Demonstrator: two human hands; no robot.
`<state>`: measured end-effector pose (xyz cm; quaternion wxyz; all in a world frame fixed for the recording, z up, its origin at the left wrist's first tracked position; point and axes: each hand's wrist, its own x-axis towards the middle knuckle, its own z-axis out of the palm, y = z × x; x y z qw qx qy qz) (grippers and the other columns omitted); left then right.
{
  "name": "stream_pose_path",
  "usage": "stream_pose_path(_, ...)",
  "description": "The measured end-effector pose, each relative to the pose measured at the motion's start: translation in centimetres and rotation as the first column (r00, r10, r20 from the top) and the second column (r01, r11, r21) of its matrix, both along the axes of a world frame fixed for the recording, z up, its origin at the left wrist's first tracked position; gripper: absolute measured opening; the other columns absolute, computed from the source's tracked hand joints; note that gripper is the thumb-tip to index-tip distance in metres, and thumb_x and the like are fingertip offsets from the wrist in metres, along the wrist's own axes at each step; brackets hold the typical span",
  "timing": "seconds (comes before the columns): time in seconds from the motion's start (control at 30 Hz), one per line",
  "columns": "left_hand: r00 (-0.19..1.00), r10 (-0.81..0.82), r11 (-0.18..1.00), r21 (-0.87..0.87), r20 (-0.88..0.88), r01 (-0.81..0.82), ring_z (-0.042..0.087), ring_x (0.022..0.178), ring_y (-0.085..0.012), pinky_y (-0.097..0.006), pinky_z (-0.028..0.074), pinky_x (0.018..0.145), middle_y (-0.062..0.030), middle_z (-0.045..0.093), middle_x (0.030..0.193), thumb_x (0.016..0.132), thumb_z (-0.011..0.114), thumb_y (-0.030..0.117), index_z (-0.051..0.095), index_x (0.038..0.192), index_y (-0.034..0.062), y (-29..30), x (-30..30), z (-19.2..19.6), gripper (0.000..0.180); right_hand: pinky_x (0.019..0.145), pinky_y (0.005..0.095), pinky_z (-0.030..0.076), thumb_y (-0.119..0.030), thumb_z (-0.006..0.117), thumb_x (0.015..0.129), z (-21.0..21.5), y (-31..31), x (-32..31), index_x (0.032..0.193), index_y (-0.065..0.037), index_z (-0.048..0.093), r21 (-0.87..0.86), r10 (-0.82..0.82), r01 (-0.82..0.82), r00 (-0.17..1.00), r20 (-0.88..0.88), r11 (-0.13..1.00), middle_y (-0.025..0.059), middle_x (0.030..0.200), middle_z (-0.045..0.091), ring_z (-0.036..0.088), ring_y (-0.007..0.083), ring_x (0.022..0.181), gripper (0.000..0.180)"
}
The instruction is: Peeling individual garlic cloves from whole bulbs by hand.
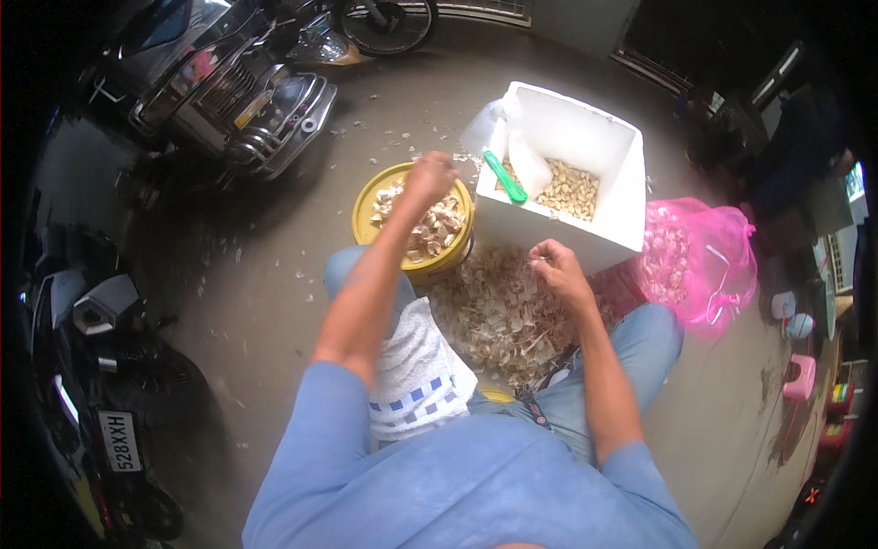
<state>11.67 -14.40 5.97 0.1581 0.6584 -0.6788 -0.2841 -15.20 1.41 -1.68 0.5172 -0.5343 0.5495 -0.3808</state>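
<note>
The step in hand looks like peeling garlic: the left hand [432, 178] is curled above the yellow bucket [360, 218], loose garlic cloves [441, 236] just below its fingers; the right hand [562, 274] hovers over the heap of skins [498, 316], fingertips bunched. Whether either pinches anything, I cannot tell. The next move likely calls for the 2 hands meeting on 1 clove. Beyond the right fingers, the foam box [535, 233] holds pale cloves [569, 192] behind its near wall; right of them lies a pink net bag [722, 247].
</note>
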Motion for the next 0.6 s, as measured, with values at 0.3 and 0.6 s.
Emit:
stream_pose_path(0.3,0.935,-0.039,0.995,-0.07,0.353,0.068,0.07,0.1,-0.0397,-0.047,0.055,0.089,-0.0247,0.071,0.107,0.083,0.068,0.017,0.073,0.102,0.0006,-4.1,6.6,-6.9,0.026,0.065,0.0297,0.051,-0.008,0.073,0.084,0.6,-0.4,0.0,0.099,0.0,0.063,0.041,0.041,-0.04,0.999,-0.031,0.998,0.0018,0.084,0.063,0.059,0.0103,0.074,0.02)
stream_pose_path(0.6,0.891,-0.048,0.985,-0.125,0.452,0.117,0.067,0.109,-0.038,-0.046,0.052,0.092,-0.0215,0.071,0.113,0.087,0.07,0.033,0.072,0.113,0.0048,-3.3,5.0,-5.3,0.039,0.096,0.048,0.047,-0.021,0.072,0.088,1.4,0.2,-1.5,0.113,-0.001,0.063,-0.252,-0.056,-0.159,0.736,-0.674,0.955,0.0163,0.111,0.064,0.06,0.0337,0.114,0.033)
